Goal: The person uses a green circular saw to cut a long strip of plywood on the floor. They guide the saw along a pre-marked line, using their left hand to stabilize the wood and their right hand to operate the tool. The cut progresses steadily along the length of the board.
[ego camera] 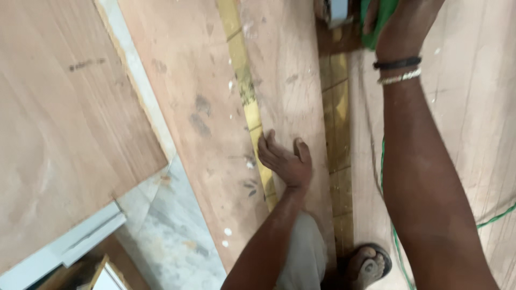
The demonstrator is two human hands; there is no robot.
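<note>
Large reddish-brown plywood sheets (199,107) lie flat and fill most of the floor, stained with dark smudges and white paint drops. Another pale plywood board (64,123) covers the left side; its far edges are cut off by the frame, so its full shape cannot be seen. Between them a strip of grey marble floor (172,236) shows.

On the narrow reddish plank (290,80) in the middle rests the left hand (285,161), palm down, fingers spread flat and pressing on the wood. It grasps nothing. Just beside its fingers runs a long yellow measuring strip (250,102), partly worn and dirty; a second yellowish strip (339,134) lies to the right of the plank.

The right hand (400,27) reaches to the top edge, with a black band and a beaded bracelet on the wrist. It is on a green power tool (376,19), which is mostly hidden and cut off; how tight the fingers close around it I cannot tell. A thin green cord (382,166) goes down behind the forearm. At the bottom, a foot in a sandal (368,266) is half visible.
</note>
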